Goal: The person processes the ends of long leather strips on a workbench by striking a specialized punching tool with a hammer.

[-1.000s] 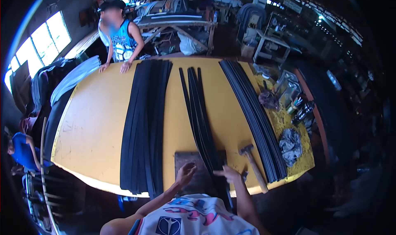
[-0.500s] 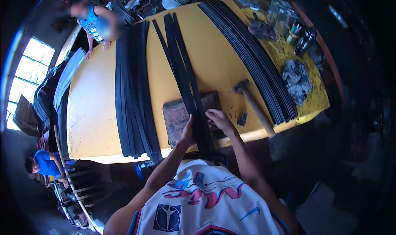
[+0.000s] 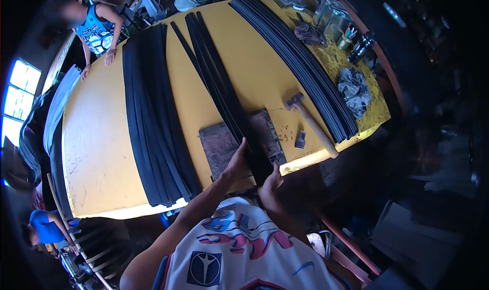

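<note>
A bundle of long, flat black strips [image 3: 226,99] runs away from me across the yellow table. My left hand [image 3: 237,163] is closed round the bundle's left side, thumb along the edge and the other fingers hidden underneath. At the near end my right hand [image 3: 271,181] grips the right edge of the same strips, close to my shirt. Beneath the bundle lies a dark reddish-brown square block [image 3: 216,143]. To the right of it are a hammer [image 3: 311,122] with a wooden handle and a small dark metal piece [image 3: 300,140].
A wide pile of black strips [image 3: 153,122] covers the table [image 3: 97,152] on the left. Another neat stack [image 3: 300,71] lies on the right, beside a crumpled grey cloth [image 3: 354,92]. One person [image 3: 99,28] leans at the far left edge; another [image 3: 46,226] is lower left.
My right hand has moved down to the near end of the strips. The strips are gathered closer together. My view has shifted, and the far person has turned.
</note>
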`<state>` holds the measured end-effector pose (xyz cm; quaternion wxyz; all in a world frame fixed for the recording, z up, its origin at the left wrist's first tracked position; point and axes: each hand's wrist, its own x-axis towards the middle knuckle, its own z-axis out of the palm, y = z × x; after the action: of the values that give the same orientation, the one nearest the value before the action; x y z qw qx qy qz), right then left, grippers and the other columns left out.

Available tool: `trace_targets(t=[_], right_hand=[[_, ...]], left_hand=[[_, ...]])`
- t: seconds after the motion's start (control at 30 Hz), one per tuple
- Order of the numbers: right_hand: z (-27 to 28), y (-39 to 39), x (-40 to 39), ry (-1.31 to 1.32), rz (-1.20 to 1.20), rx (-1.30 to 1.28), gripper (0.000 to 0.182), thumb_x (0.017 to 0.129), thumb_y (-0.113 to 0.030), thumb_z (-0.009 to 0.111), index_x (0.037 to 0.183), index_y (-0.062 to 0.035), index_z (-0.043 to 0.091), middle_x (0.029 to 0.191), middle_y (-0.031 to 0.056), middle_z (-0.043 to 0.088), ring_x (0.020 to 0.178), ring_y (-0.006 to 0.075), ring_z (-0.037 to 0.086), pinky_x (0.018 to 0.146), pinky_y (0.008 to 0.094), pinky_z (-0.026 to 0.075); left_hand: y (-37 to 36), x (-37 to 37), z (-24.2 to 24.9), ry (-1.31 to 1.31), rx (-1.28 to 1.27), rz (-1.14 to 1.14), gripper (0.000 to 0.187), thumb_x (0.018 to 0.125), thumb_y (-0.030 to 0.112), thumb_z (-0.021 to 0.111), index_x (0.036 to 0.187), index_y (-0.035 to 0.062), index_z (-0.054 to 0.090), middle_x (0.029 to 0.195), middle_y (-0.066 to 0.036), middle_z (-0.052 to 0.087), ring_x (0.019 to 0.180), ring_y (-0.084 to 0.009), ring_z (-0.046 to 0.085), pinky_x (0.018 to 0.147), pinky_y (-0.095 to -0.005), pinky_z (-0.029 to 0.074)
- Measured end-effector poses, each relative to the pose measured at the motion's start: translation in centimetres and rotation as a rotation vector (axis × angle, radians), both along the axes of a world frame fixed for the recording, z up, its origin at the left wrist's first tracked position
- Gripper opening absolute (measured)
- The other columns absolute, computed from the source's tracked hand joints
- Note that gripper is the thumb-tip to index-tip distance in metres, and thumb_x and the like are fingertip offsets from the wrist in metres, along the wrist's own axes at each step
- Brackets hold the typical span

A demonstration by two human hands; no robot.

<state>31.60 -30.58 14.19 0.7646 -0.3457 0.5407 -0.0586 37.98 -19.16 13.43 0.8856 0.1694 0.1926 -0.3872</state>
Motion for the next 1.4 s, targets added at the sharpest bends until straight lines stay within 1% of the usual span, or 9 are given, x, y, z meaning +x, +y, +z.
trace_targets(t=[0.13, 0.17, 0.27, 0.3, 0.47, 0.67, 1.1, 1.3, 1.4], right_hand=[[1.2, 2.8, -0.1, -0.169, 0.366, -0.477, 0.047, 0.097, -0.037, 0.053, 0.121, 0.0032, 0.063, 0.118, 0.0162, 0.066, 0.112, 0.0287, 0.061, 0.096, 0.0379, 0.047], [0.7, 2.2, 0.0, -0.186, 0.396, -0.316, 0.047, 0.097, -0.039, 0.055, 0.115, 0.0028, 0.066, 0.109, 0.0137, 0.068, 0.099, 0.0219, 0.062, 0.087, 0.0343, 0.049], [1.6, -0.3, 0.7, -0.134, 0.728, -0.407, 0.041, 0.092, -0.038, 0.066, 0.092, 0.0026, 0.071, 0.077, 0.0063, 0.064, 0.073, 0.0127, 0.054, 0.067, 0.0316, 0.044], [1.0, -1.7, 1.1, -0.126, 0.867, -0.440, 0.032, 0.092, -0.034, 0.068, 0.097, -0.0026, 0.071, 0.079, -0.0007, 0.061, 0.071, 0.0073, 0.052, 0.063, 0.0262, 0.042], [2.0, -2.6, 8.2, -0.251, 1.379, -0.566, 0.035, 0.084, -0.034, 0.077, 0.097, -0.0016, 0.070, 0.079, -0.0006, 0.063, 0.067, 0.0079, 0.056, 0.058, 0.0255, 0.044], [2.4, -1.9, 9.4, -0.420, 1.244, -0.333, 0.033, 0.082, -0.021, 0.080, 0.101, 0.0027, 0.068, 0.094, 0.0068, 0.070, 0.082, 0.0114, 0.063, 0.072, 0.0280, 0.052], [0.6, 0.4, 13.4, -0.456, 1.127, -0.281, 0.022, 0.085, -0.018, 0.076, 0.096, 0.0001, 0.072, 0.083, -0.0001, 0.069, 0.073, 0.0058, 0.056, 0.066, 0.0268, 0.047], [-0.8, -1.9, 14.9, -0.251, 1.091, 0.125, 0.035, 0.096, -0.028, 0.064, 0.117, 0.0000, 0.066, 0.104, 0.0034, 0.067, 0.101, 0.0101, 0.058, 0.088, 0.0280, 0.047], [-2.1, -2.6, 15.3, -0.438, 1.200, -0.179, 0.019, 0.091, -0.020, 0.069, 0.095, -0.0015, 0.071, 0.080, -0.0020, 0.066, 0.073, 0.0063, 0.058, 0.065, 0.0254, 0.047]], left_hand=[[1.3, 0.2, 0.9, 0.003, 0.007, 0.072, 0.085, 0.094, 0.073, 0.026, 0.131, 0.0024, 0.054, 0.119, -0.015, 0.064, 0.111, -0.0284, 0.061, 0.103, -0.0428, 0.044], [1.7, 0.2, 1.3, -0.009, 0.001, 0.083, 0.085, 0.094, 0.073, 0.026, 0.131, 0.0024, 0.054, 0.119, -0.015, 0.064, 0.111, -0.0284, 0.061, 0.103, -0.0428, 0.044], [2.2, 1.0, 1.6, 0.042, 0.081, 0.317, 0.078, 0.099, 0.065, 0.021, 0.135, 0.0024, 0.049, 0.122, -0.017, 0.062, 0.111, -0.0314, 0.061, 0.104, -0.0472, 0.045], [2.3, 1.1, 0.9, 0.042, 0.072, 0.343, 0.078, 0.099, 0.065, 0.021, 0.135, 0.0024, 0.049, 0.122, -0.017, 0.062, 0.111, -0.0314, 0.061, 0.104, -0.0472, 0.045], [2.4, 1.4, 0.0, -0.043, 0.174, 0.356, 0.054, 0.104, 0.045, 0.037, 0.128, -0.0003, 0.054, 0.113, -0.015, 0.065, 0.101, -0.0279, 0.064, 0.094, -0.0431, 0.051], [3.7, 1.6, -0.2, -0.035, 0.773, 0.399, 0.031, 0.091, 0.025, 0.071, 0.106, -0.0012, 0.065, 0.090, -0.008, 0.070, 0.076, -0.0159, 0.067, 0.068, -0.0301, 0.056], [6.2, 6.3, 1.0, -0.113, 0.585, 0.369, 0.026, 0.088, 0.016, 0.073, 0.107, 0.0034, 0.063, 0.095, -0.008, 0.071, 0.080, -0.0209, 0.071, 0.074, -0.0383, 0.061], [7.6, 6.9, -0.1, -0.176, 0.370, 0.293, 0.026, 0.089, 0.018, 0.072, 0.107, 0.0025, 0.064, 0.097, -0.010, 0.071, 0.085, -0.0251, 0.071, 0.079, -0.0422, 0.060], [8.4, 8.2, -0.6, -0.153, 0.580, 0.264, 0.030, 0.086, 0.014, 0.075, 0.110, 0.0003, 0.063, 0.098, -0.012, 0.071, 0.087, -0.0262, 0.071, 0.079, -0.0428, 0.060]])
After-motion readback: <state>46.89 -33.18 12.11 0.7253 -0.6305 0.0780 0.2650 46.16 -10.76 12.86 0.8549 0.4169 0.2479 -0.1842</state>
